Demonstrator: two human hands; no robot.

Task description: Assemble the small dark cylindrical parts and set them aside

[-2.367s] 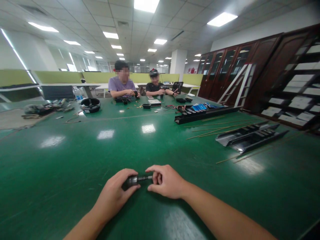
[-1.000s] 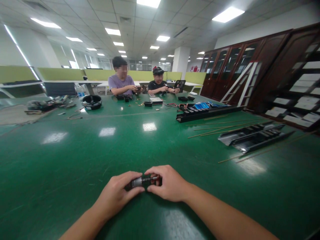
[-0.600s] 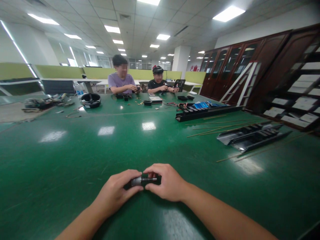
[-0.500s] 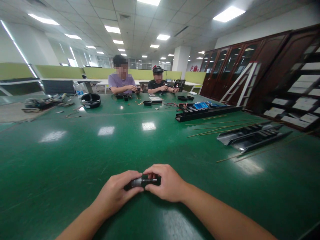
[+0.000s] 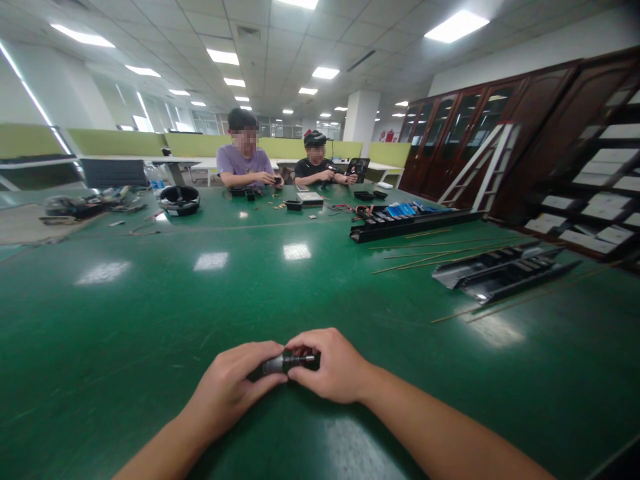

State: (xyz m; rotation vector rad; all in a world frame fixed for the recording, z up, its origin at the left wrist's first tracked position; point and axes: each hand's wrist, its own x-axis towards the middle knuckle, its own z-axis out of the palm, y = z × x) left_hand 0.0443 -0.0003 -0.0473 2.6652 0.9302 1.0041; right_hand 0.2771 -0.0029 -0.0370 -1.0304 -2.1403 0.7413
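Note:
Low over the near part of the green table, my left hand [image 5: 240, 377] is closed on a dark grey cylindrical part with a thin, ringed shaft [image 5: 295, 361]. The shaft points right and ends in a bright metal tip. Curled round the shaft side, my right hand [image 5: 327, 365] has its thumb and forefinger at the part's middle, close to the left fingertips. Its other fingers bend behind the shaft. Something black shows beside the tip, partly hidden by the right hand; I cannot tell what it is. The cylinder's left end is hidden in my left hand.
Black metal channels [image 5: 505, 272] and thin brass-coloured rods [image 5: 415, 265] lie to the right. Farther back are a long black rail [image 5: 415, 225], small black trays [image 5: 294, 205] and a black headset [image 5: 180, 200]. Two people sit across the green table [image 5: 150, 313], handling small things.
My hands have come closer together, and the right fingers now close round the shaft side of the cylindrical part. Over the last half second the hands barely move; the view shifts slightly.

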